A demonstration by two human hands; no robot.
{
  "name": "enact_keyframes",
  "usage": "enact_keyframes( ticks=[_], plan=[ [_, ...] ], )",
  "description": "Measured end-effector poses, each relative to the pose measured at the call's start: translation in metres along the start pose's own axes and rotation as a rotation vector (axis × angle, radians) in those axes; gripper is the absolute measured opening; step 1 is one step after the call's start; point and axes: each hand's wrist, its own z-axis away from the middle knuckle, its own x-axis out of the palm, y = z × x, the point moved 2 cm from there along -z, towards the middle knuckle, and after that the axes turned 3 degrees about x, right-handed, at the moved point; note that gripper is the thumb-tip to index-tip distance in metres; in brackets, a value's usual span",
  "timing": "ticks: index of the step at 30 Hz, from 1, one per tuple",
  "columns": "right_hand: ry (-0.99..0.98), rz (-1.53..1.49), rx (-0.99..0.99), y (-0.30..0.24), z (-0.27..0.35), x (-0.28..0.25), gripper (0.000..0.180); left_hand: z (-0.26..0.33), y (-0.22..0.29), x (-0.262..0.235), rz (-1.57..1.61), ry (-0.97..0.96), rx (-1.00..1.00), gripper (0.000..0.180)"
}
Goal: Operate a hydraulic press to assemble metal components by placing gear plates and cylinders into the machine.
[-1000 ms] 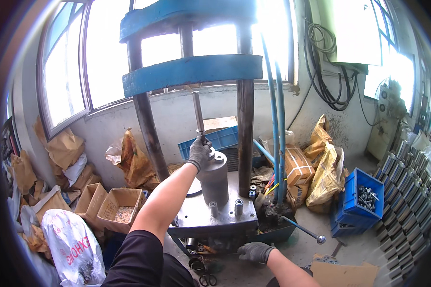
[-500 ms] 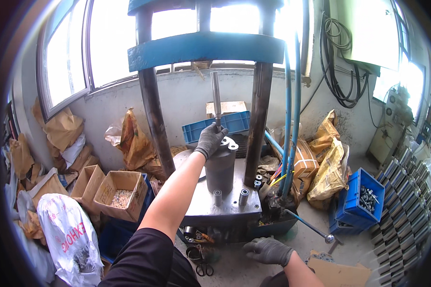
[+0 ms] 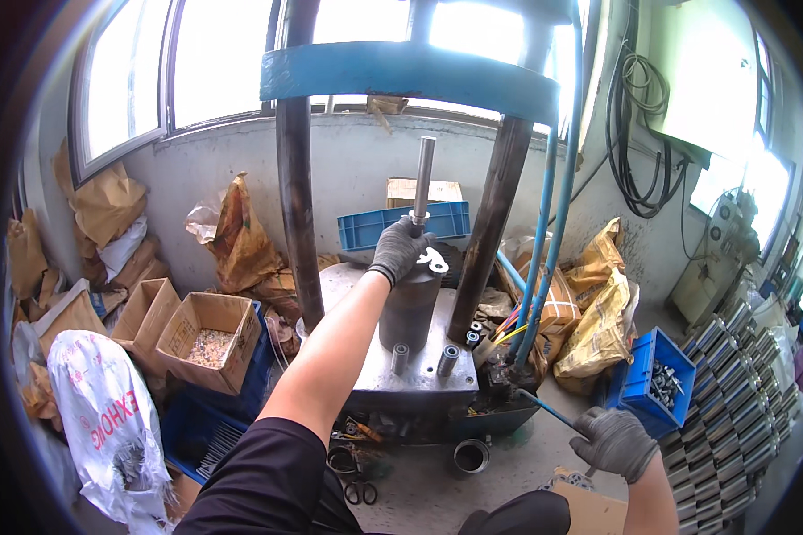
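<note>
Gloved in dark grey, my left hand [image 3: 403, 247] closes around the lower part of an upright shiny metal rod [image 3: 425, 169]. The rod stands above a thick dark cylinder [image 3: 408, 314], its lower end hidden by my fingers. A white flat piece with holes [image 3: 434, 259] lies on the cylinder top beside my hand. The cylinder rests on the metal bed [image 3: 366, 373] of a blue press [image 3: 410, 73]. Two short bearing-like sleeves [image 3: 449, 360] stand near the bed's front edge. At the right, my gloved right hand [image 3: 617, 441] wraps the end of a lever [image 3: 551, 410], covering its ball knob.
Dark press columns [image 3: 296, 209] flank the cylinder. At left are open cardboard boxes [image 3: 207, 343] and a white sack [image 3: 107, 410]. To the right stand a blue crate [image 3: 658, 379] of metal parts and stacked metal tubes [image 3: 732, 401]. Scissors [image 3: 360, 492] lie on the floor.
My right hand has moved right and up from below the bed and taken hold of the lever's end. My left hand stays at the rod. The whole view has shifted a little.
</note>
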Motion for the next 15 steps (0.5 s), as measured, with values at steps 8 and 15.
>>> enact_keyframes(
  ticks=[8, 15],
  plan=[
    [-0.216, -0.205, -0.056, 0.001, 0.01, 0.063, 0.036, 0.001, -0.007, 0.001, 0.161, 0.067, 0.184, 0.055],
    [0.04, -0.019, -0.166, -0.024, 0.046, 0.13, 0.022, -0.012, -0.019, 0.001, 0.343, -0.021, 0.027, 0.055]
  ],
)
